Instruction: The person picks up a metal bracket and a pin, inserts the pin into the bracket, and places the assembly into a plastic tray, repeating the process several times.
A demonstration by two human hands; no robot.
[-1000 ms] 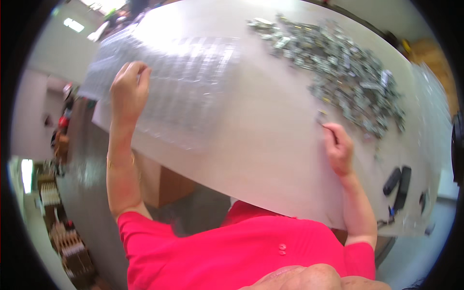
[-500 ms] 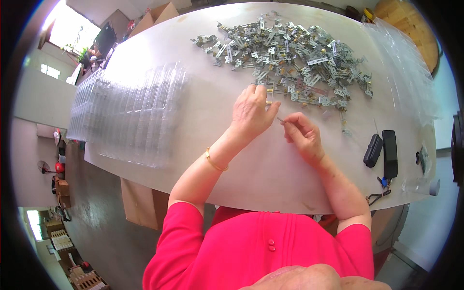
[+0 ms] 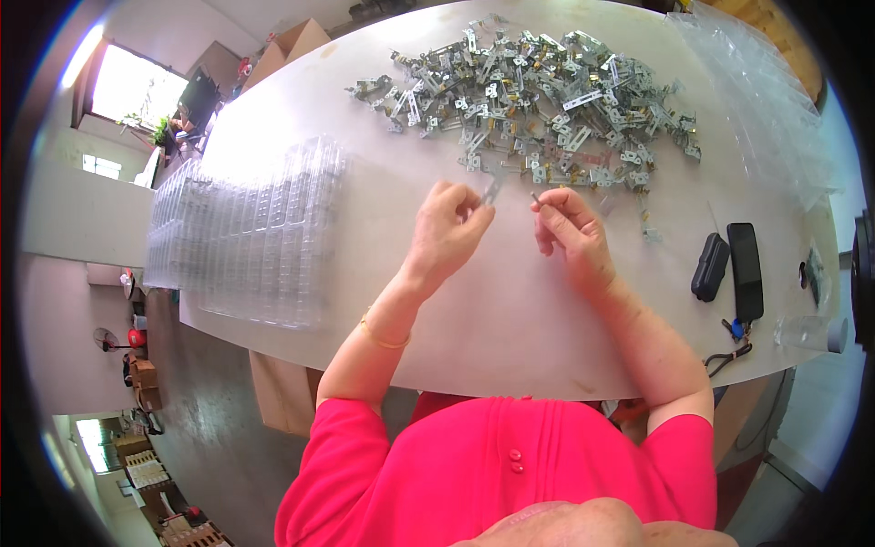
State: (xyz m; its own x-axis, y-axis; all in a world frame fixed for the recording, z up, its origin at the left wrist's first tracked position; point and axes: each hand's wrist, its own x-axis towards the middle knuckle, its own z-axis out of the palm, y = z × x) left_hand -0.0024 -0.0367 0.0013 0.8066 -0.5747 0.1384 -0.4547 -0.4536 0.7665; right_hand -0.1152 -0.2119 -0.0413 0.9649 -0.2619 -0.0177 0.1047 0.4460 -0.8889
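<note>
A wide heap of small metal brackets (image 3: 547,100), silvery with brass-coloured bits, covers the far middle of the pale table. My left hand (image 3: 447,232) is closed in a pinch on one metal bracket (image 3: 493,190), which sticks up from the fingertips and is slightly blurred. To its right, my right hand (image 3: 572,232) pinches a thin, dark rod-like piece (image 3: 535,196) between thumb and forefinger. The two hands are apart, both just on the near side of the heap. What the rod-like piece is exactly, I cannot make out.
Stacked clear plastic trays (image 3: 255,232) lie at the left of the table (image 3: 492,337). At the right are a black case (image 3: 710,267), a phone (image 3: 745,271), keys (image 3: 735,329) and a clear cylindrical container (image 3: 811,335). Clear plastic sheeting (image 3: 756,109) spreads over the far right.
My left hand has drawn back from the heap's edge, toward me and leftward, with a bracket in its fingers. The right hand keeps its pinch, its fingertips slightly higher in view.
</note>
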